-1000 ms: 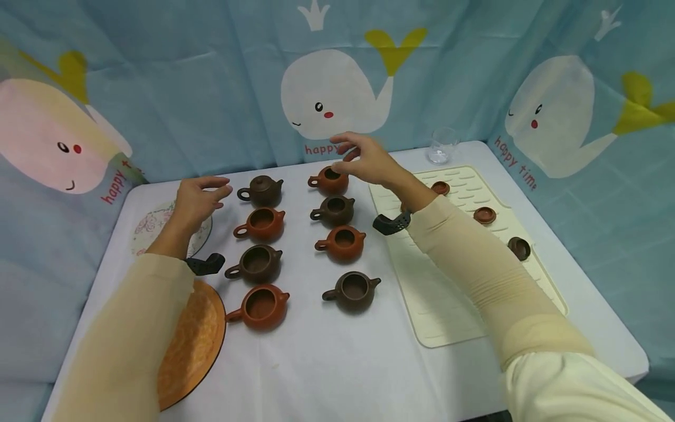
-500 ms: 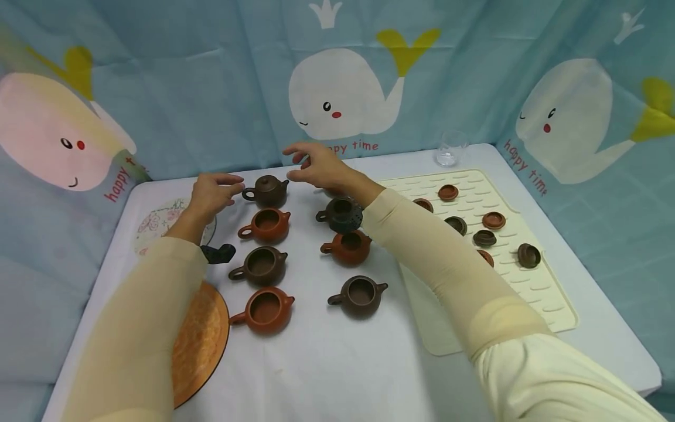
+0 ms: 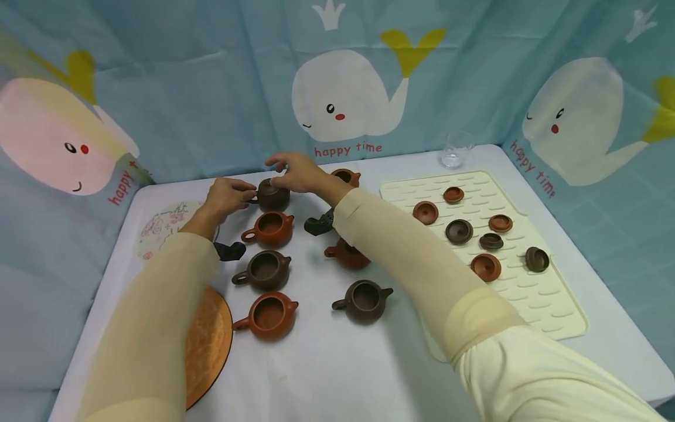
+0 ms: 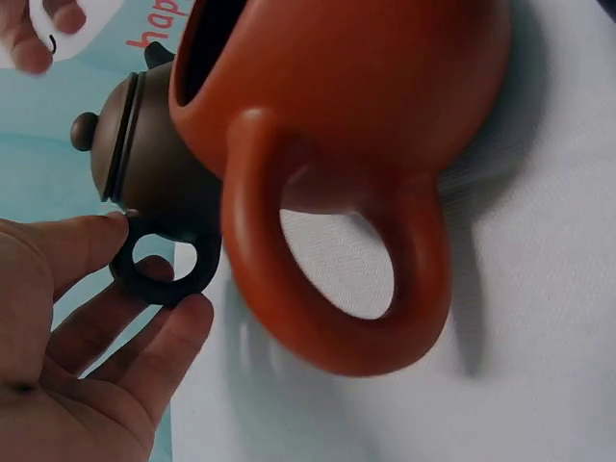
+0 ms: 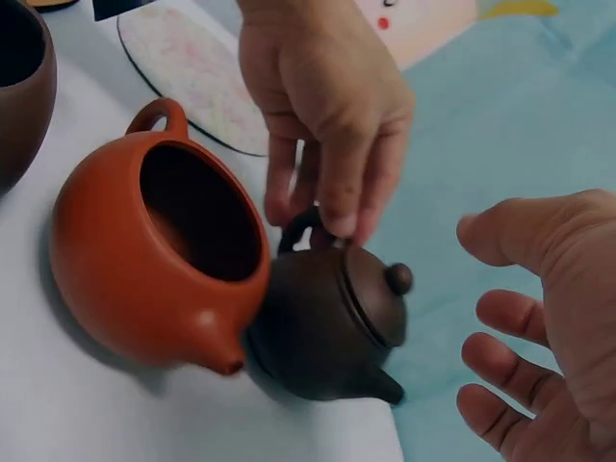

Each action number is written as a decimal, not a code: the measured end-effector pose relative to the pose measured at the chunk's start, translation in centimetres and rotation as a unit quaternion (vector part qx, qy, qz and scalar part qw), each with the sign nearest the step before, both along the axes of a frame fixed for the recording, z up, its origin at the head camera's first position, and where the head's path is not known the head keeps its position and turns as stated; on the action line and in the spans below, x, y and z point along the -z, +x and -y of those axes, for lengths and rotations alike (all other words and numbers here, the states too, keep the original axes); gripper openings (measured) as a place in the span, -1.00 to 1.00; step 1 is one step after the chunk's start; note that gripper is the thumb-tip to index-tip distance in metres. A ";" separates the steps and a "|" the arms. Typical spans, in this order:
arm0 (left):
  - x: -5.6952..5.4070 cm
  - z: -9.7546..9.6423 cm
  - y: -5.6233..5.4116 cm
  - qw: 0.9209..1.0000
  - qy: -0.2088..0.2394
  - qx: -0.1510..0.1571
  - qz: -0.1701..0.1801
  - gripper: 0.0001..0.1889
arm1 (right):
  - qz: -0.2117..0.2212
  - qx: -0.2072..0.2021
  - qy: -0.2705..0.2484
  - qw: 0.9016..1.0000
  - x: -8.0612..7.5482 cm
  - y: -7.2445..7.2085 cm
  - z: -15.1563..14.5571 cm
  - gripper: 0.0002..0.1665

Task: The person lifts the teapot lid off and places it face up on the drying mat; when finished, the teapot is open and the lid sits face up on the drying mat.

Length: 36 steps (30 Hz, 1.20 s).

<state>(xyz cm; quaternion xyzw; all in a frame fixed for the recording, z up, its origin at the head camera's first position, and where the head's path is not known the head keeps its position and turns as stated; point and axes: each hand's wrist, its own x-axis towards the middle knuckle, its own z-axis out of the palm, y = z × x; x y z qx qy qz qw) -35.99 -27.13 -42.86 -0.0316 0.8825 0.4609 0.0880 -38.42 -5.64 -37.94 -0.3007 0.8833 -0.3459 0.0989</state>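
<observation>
A dark brown teapot [image 3: 275,200] with its lid on stands at the back of the left column. My left hand [image 3: 228,199] pinches its handle [image 4: 183,284] between thumb and fingers, as the left wrist view shows. My right hand [image 3: 299,173] hovers by the lid [image 5: 371,294], thumb and fingers spread and holding nothing; in the right wrist view a gap separates it from the round knob [image 5: 398,279]. Just in front of the dark pot sits a lidless orange-red teapot [image 3: 270,228], which looms large in the left wrist view.
Lidless teapots, such as a brown one [image 3: 265,269] and a red one [image 3: 270,316], stand in two columns. Several lids lie on a cream mat [image 3: 448,299] at right. A clear cup [image 3: 454,153] stands behind. A copper-coloured round tray [image 3: 208,346] and a floral round mat [image 3: 163,231] are at left.
My right hand has swept left from above the right column to the dark teapot's lid. My left hand has moved slightly right and taken hold of that pot's handle.
</observation>
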 end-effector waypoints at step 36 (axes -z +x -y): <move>-0.2 -0.6 0.0 1.000 -0.016 -0.012 -0.006 -0.74 | -0.066 0.061 0.138 0.986 1.6 -0.6 4.2 -0.79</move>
